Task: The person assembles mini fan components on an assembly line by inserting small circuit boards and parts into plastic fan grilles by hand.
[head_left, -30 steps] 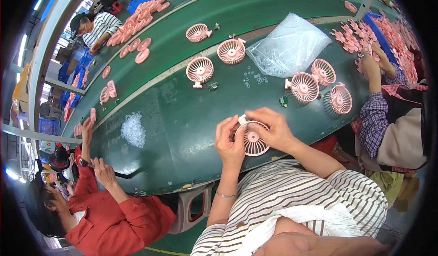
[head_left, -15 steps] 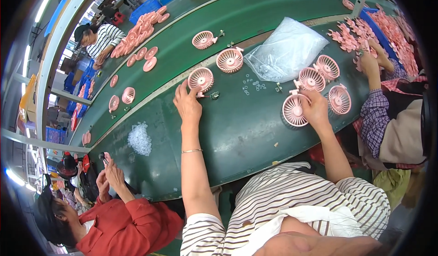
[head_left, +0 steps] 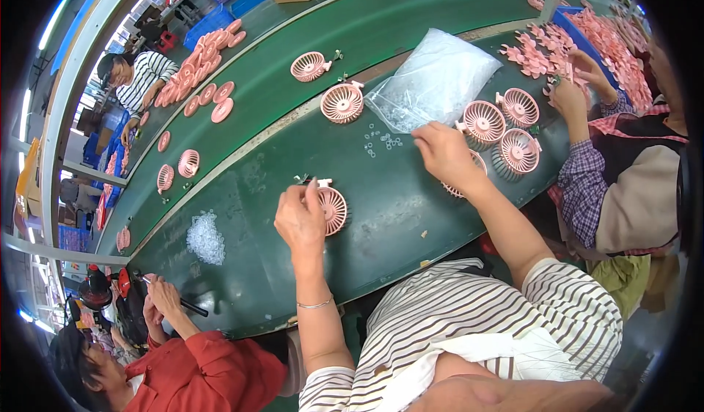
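My left hand (head_left: 301,217) is closed at the neck of a pink round fan housing (head_left: 334,211), beside a small circuit board (head_left: 302,180); the housing stands on the green table. My right hand (head_left: 447,155) holds nothing that I can see, its fingers pointing left near small clear rings (head_left: 384,142). Its fingertips are partly hidden. Under its wrist, another pink fan housing (head_left: 478,161) is mostly covered. Just right of it stand further pink fan housings (head_left: 484,121). A clear plastic bag of small parts (head_left: 433,78) lies beyond the hand.
A heap of clear rings (head_left: 206,237) lies at left, near a red-sleeved co-worker (head_left: 202,368) holding a tool. The green conveyor belt (head_left: 257,93) carries pink fan parts. At right, a co-worker's hands (head_left: 568,96) work beside pink pieces (head_left: 539,51) and a blue bin (head_left: 595,52).
My left hand has drawn a fan housing toward me. The right hand has let go of another housing and moved left, toward the loose rings. The view has shifted slightly.
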Demonstrator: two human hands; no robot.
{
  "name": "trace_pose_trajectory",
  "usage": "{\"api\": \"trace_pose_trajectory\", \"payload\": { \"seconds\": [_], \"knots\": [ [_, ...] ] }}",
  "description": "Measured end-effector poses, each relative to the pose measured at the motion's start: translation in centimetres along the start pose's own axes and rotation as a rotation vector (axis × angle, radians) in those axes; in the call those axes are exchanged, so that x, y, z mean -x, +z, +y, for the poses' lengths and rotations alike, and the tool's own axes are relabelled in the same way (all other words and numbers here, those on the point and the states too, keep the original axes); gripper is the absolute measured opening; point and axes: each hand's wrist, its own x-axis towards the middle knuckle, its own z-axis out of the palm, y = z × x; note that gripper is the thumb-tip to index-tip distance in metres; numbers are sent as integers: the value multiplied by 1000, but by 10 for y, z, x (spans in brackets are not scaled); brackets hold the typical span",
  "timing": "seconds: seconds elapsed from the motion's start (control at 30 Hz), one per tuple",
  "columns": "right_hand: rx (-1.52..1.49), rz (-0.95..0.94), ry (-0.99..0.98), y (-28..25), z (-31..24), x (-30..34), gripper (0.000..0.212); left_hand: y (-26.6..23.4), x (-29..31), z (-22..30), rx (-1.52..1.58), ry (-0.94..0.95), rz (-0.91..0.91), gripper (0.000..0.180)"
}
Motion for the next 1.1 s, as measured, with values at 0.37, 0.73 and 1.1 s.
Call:
{"api": "trace_pose_trajectory", "payload": {
  "seconds": [0.37, 0.73, 1.1],
  "knots": [
    [354, -317, -3, 57, 18, -17, 12, 16, -19, -51, 95, 377, -316, 30],
    [-57, -102, 4, 45, 1, -7, 7, 31, 21, -40, 368, 164, -198, 23],
    [-1184, -400, 606, 29, -46, 21, 8, 37, 77, 18, 1069, -131, -291, 30]
  ]
}}
